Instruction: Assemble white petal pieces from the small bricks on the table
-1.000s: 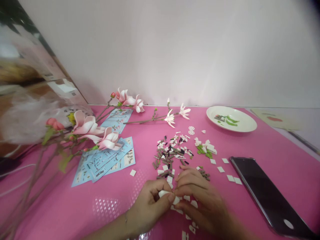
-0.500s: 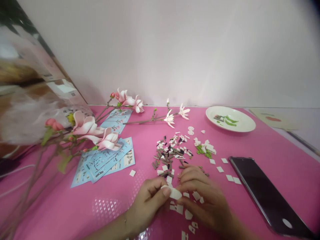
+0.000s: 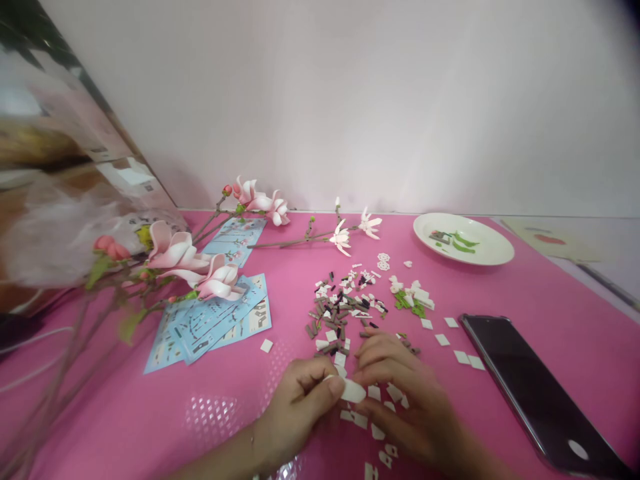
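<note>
My left hand pinches a small white oval piece between thumb and forefinger, low in the middle of the head view. Curled at the piece's right end is my right hand, its thumb and fingers around that tip; the exact contact is blurred. Beyond the hands lies a pile of small grey, black and white parts on the pink table. White flat pieces lie beside and below the right hand. Green and white parts form a small heap to the right.
A black phone lies at right. Behind it, a white plate holds green and grey parts. Pink-white artificial flowers and blue printed sheets occupy the left. A flower stem lies near the wall.
The view has shifted slightly, moving the surroundings a little to the right. My right hand's fingers have moved slightly around the white piece's end; my left hand still pinches it.
</note>
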